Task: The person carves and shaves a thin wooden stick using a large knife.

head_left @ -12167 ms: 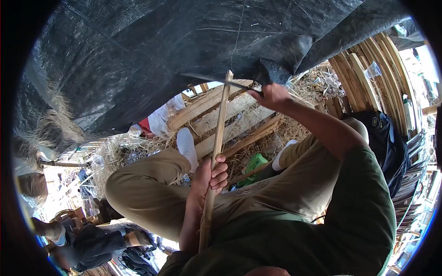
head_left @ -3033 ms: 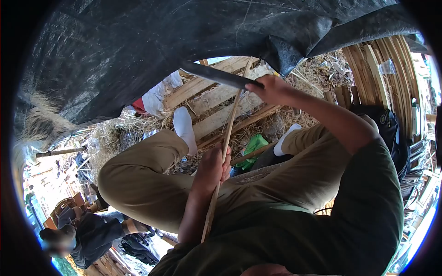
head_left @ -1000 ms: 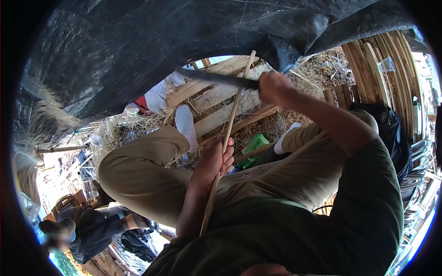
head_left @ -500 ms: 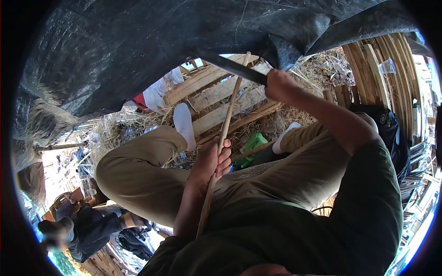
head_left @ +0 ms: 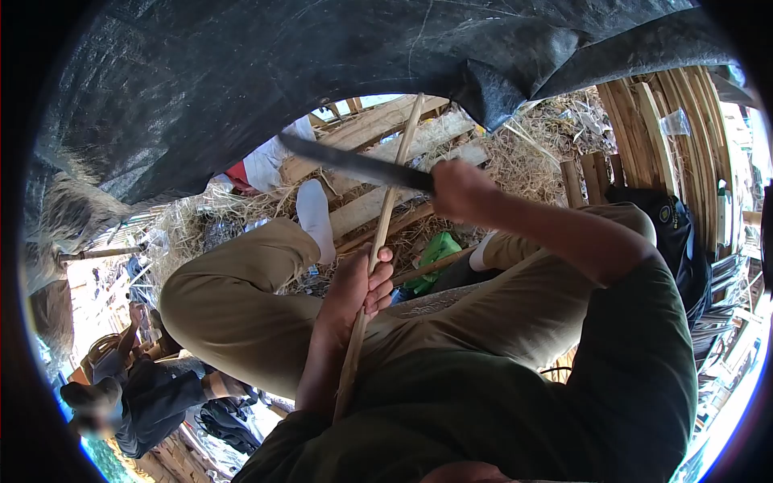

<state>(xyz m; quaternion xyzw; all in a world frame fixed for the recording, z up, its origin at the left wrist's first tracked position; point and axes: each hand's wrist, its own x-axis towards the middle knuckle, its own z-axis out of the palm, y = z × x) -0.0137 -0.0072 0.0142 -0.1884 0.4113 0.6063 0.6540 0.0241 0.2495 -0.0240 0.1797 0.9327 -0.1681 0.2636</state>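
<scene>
Dark tarp (head_left: 241, 72) overhead (creased), straw (head_left: 523, 161) below

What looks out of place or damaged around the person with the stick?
Straw and plastic scraps lie scattered around the wooden slats, with a crumpled green bag among them, so the ground looks untidy. Overhead, the black sheet is creased. The held stick shows no obvious break.

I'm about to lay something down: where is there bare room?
The pale wooden planks look mostly bare between the white-socked left foot and the strawy ground, but the long dark blade crosses above them. It's crowded around the green plastic bag between the khaki trouser legs, a brown rod beside it.
</scene>
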